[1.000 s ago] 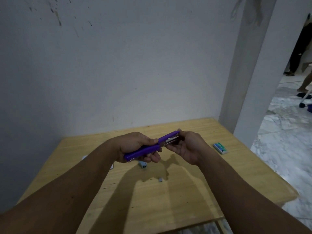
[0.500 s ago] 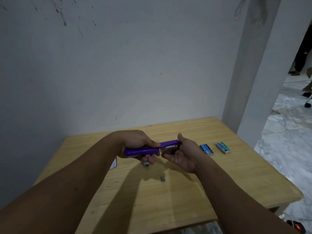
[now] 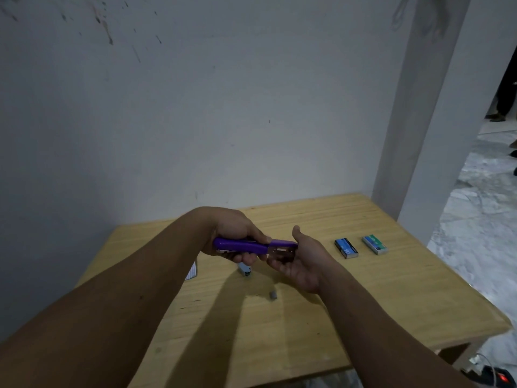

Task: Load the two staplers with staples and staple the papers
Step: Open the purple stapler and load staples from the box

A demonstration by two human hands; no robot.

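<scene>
My left hand point(image 3: 235, 236) grips the purple stapler point(image 3: 246, 245) above the wooden table point(image 3: 321, 312), fingers curled round its rear. My right hand point(image 3: 300, 257) cups the metal front end, thumb up; whether those fingers pinch it I cannot tell. I judge I'm loading this first stapler. Next comes closing it, or fetching staples from the blue box point(image 3: 346, 248) or green box point(image 3: 375, 244) at right. A second stapler point(image 3: 244, 269) lies below.
</scene>
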